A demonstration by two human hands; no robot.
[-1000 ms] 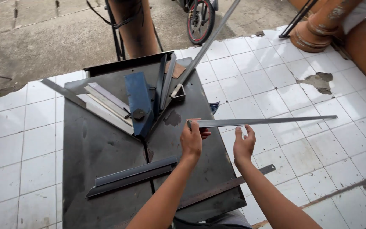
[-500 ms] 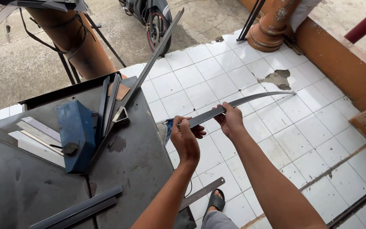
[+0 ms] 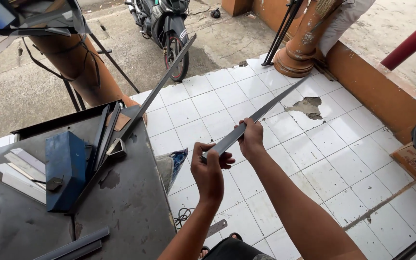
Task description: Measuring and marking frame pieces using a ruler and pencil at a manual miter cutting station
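Fingers (image 3: 223, 161) of the left hand (image 3: 209, 172) are curling around the near end of a long grey metal strip (image 3: 256, 117), pinching it between thumb and fingertips. Fingers of the right hand (image 3: 251, 138) are wrapping the same strip slightly farther along, closing on it from above; both hands are gripping it just beside one another.

Head view: the strip is being held in the air over the white tiled floor (image 3: 314, 159), running diagonally up and to the right, away from the hands, with its far end lying near a broken patch of tile (image 3: 309, 107). Left of the hands, a dark metal worktable (image 3: 121, 202) is standing, carrying a blue box-shaped block (image 3: 65, 168), several pale flat bars (image 3: 20, 166) and a long angled metal bar (image 3: 157, 91) that is projecting past the table edge. Two dark bars (image 3: 75, 244) are lying at the table's near edge. Behind the table, an orange pillar (image 3: 80, 67) and a parked motorcycle (image 3: 164, 24) are showing. A cardboard box (image 3: 415, 161) is sitting at the right edge by the low orange wall (image 3: 371, 86).
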